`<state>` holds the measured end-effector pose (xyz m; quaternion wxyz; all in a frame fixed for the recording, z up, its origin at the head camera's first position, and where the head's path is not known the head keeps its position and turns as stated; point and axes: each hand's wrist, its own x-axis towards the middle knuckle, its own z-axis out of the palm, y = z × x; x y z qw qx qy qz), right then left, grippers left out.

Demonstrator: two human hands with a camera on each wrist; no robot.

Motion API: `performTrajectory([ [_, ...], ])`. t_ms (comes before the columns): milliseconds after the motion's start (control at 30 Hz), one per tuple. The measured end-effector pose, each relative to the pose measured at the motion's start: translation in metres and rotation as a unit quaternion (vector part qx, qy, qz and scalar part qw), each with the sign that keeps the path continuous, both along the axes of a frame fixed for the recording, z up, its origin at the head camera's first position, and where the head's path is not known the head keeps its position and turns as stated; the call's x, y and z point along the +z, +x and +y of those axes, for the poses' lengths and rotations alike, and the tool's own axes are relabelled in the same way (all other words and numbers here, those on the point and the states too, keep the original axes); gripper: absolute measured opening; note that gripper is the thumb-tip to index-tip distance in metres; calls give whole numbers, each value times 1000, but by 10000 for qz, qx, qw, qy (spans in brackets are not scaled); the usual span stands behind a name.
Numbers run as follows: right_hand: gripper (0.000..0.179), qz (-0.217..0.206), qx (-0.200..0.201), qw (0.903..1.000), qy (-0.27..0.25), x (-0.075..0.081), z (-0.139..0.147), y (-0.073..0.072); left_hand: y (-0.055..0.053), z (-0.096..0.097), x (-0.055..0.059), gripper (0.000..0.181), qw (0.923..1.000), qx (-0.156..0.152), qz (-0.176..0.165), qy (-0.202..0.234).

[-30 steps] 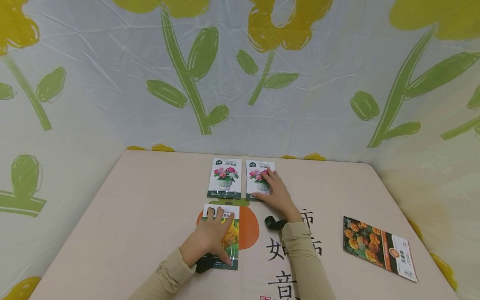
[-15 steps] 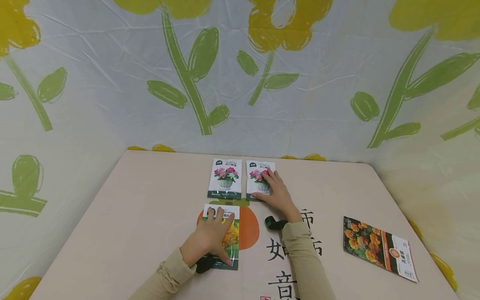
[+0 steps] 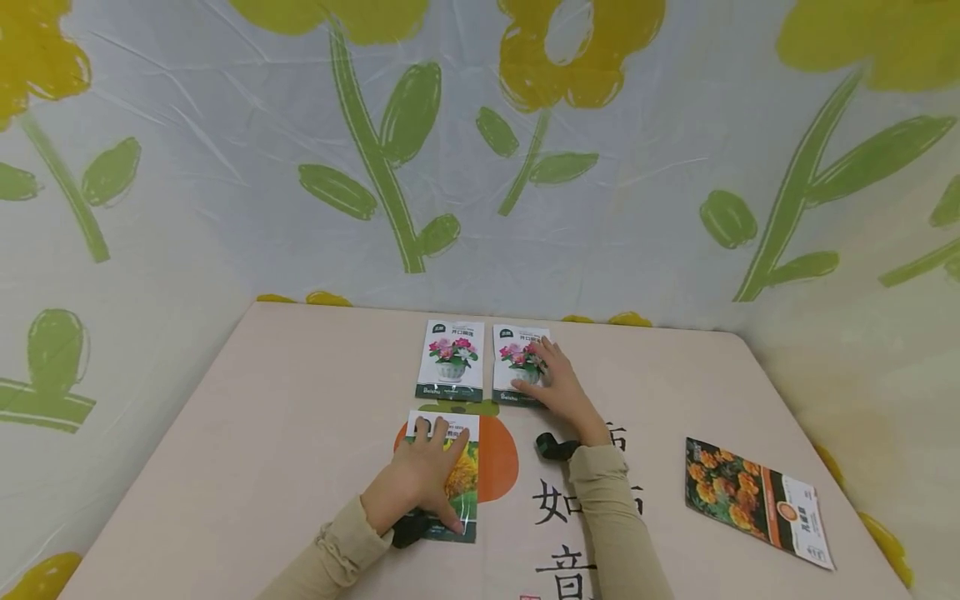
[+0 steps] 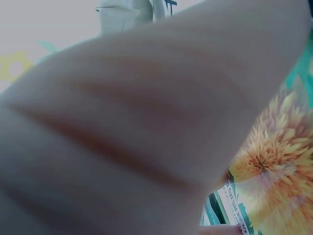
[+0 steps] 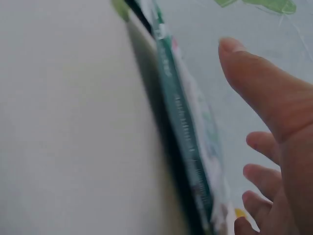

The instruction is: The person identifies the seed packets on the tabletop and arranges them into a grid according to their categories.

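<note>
under the right hand (image 3: 564, 392) — a pink-flower seed packet (image 3: 513, 358), lettering illegible

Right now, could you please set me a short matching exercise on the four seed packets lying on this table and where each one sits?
Things:
1. sunflower packet
2. marigold packet
3. left pink-flower packet
4. right pink-flower packet

Places:
A. alone near the table's right edge
B. under the left hand
C. under the right hand
D. far row, no hand on it

Pairs: 1-B, 2-A, 3-D, 4-C
</note>
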<state>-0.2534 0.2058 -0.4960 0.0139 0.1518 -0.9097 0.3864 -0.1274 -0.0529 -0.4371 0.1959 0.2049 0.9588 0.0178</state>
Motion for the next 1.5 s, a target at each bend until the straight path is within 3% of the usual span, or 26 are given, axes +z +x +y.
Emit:
performTrajectory([
  [267, 86, -344, -159, 9993, 18, 28, 7, 5, 1, -2, -2, 122, 10000, -13, 21, 14],
  [433, 81, -748, -550, 9956, -123, 49, 17, 15, -1, -4, -2, 123, 9999, -36, 77, 68],
  [633, 72, -621, -877, 9939, 250, 65, 41, 30, -3, -3, -5, 124, 9998, -90, 148, 112],
  [900, 73, -413, -1312, 9893, 488, 85, 80, 66, -3, -5, -6, 124, 9995, -181, 169, 206],
  [1067, 72, 1, -1311, 9876, 859, 82, 103, 89, -1, -6, -7, 124, 9993, -148, 223, 249],
  [1267, 74, 299, -1491, 9804, 1251, 62, 135, 123, -1, -5, -6, 124, 9994, -160, 217, 222],
  [1400, 83, -72, -1696, 9745, 1465, 50, 153, 145, -1, -6, -5, 122, 9995, -111, 178, 251],
  [1500, 93, -767, -1896, 9662, 1571, 43, 167, 160, 0, -6, -5, 122, 9995, -94, 141, 272],
])
